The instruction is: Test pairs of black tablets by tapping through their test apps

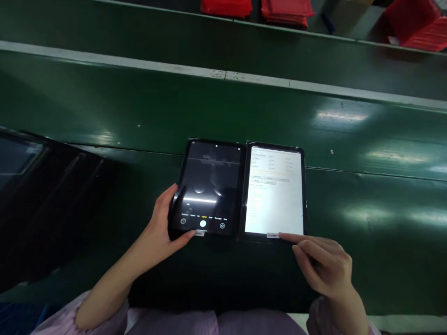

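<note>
"The black-framed rectangular tablet with a dark camera screen point(211, 179): where is it?"

"On the glossy dark green worktop point(104, 107), just in front of the person. A second black-framed tablet, lit with a mostly white page point(274, 204), lies just beside it, on the right. Whether their edges touch cannot be told."

"What does each screen show?"

"The dark one has a row of mode words with one in yellow, and a round white button below. The white one has rows of small boxes and grey buttons near its top, the print mostly too small to read."

"And the hands?"

"The left hand point(161, 228) grips the dark-screened tablet around its lower left corner, fingers along the side edge, thumb at the bottom edge beside a small white printed label point(199, 233). The right hand point(326, 263) is loosely open, its index finger stretched to a similar white label point(272, 235) at the white-screened tablet's bottom edge; how firmly it presses cannot be told."

"Anything farther off?"

"Flat bright red packets point(288, 10) at the far edge, beyond a pale narrow strip point(139, 64), and a large glossy black object point(45, 204) at the left."
</note>
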A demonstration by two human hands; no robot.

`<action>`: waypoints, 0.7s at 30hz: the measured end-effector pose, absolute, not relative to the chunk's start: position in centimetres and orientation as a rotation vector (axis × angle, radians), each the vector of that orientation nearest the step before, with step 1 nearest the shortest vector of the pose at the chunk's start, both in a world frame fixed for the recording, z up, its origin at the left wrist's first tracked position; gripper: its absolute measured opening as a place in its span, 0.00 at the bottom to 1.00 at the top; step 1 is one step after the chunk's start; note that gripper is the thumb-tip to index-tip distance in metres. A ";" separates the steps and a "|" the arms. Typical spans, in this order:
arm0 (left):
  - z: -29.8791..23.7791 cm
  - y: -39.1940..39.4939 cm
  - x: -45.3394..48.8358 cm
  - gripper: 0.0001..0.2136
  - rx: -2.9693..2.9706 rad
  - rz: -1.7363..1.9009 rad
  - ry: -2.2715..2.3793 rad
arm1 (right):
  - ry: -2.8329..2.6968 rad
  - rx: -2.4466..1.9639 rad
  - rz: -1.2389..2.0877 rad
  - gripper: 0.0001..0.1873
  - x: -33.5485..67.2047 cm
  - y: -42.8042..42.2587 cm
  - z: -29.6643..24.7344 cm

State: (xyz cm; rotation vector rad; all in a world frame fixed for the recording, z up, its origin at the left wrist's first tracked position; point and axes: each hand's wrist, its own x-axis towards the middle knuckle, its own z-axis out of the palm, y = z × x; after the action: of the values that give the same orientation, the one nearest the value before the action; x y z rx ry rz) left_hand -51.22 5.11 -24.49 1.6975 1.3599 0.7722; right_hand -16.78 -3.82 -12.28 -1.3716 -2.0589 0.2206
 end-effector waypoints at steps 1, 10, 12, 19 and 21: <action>-24.4 5.0 -50.8 0.46 1.753 0.764 1.413 | -2.053 -1.372 0.229 0.16 -16.8 -3.8 -12.3; -23.2 6.3 -47.6 0.46 1.635 0.830 1.655 | -2.037 -1.412 0.203 0.19 -17.3 -3.8 -11.8; -23.0 6.5 -47.5 0.46 1.593 0.820 1.665 | -2.057 -1.428 0.205 0.19 -17.3 -4.0 -11.8; -22.6 6.7 -47.9 0.49 1.544 0.746 1.651 | -2.132 -1.416 0.290 0.19 -17.3 -4.0 -11.8; -22.6 6.7 -48.2 0.50 1.507 0.775 1.609 | -2.142 -1.419 0.306 0.19 -17.3 -3.9 -11.9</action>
State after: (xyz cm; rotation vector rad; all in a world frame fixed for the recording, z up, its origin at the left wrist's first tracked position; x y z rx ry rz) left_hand -48.21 6.73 -22.62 1.5073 1.6087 0.7746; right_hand -17.34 -3.88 -11.89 -1.4192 -2.1421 0.3057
